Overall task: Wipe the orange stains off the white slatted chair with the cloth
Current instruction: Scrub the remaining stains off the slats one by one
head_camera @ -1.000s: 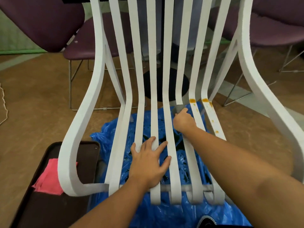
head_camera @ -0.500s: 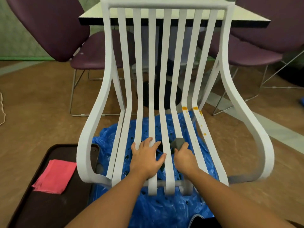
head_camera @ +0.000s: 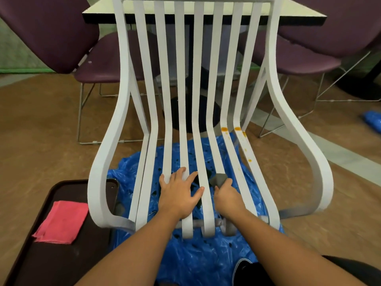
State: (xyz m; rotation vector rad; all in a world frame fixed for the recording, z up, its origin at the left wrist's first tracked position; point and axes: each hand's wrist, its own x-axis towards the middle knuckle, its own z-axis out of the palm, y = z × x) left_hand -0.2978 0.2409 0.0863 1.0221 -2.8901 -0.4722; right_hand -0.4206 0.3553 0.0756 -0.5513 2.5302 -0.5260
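Note:
The white slatted chair (head_camera: 115,129) stands in front of me. Orange stains (head_camera: 237,130) mark the two rightmost seat slats near the bend, with smaller drips further down those slats. My left hand (head_camera: 179,193) rests flat with spread fingers on the middle seat slats. My right hand (head_camera: 227,196) grips a grey cloth (head_camera: 220,178) and presses it on a slat right of centre, below and left of the stains.
A blue plastic sheet (head_camera: 202,256) lies on the floor under the chair. A dark tray (head_camera: 61,263) at the lower left holds a folded pink cloth (head_camera: 61,221). Purple chairs (head_camera: 51,32) and a table (head_camera: 299,14) stand behind the white chair.
My right hand with the grey cloth has slid down the slat toward me, away from the stains. The view has pulled back and shows the chair's top. My left hand stays put.

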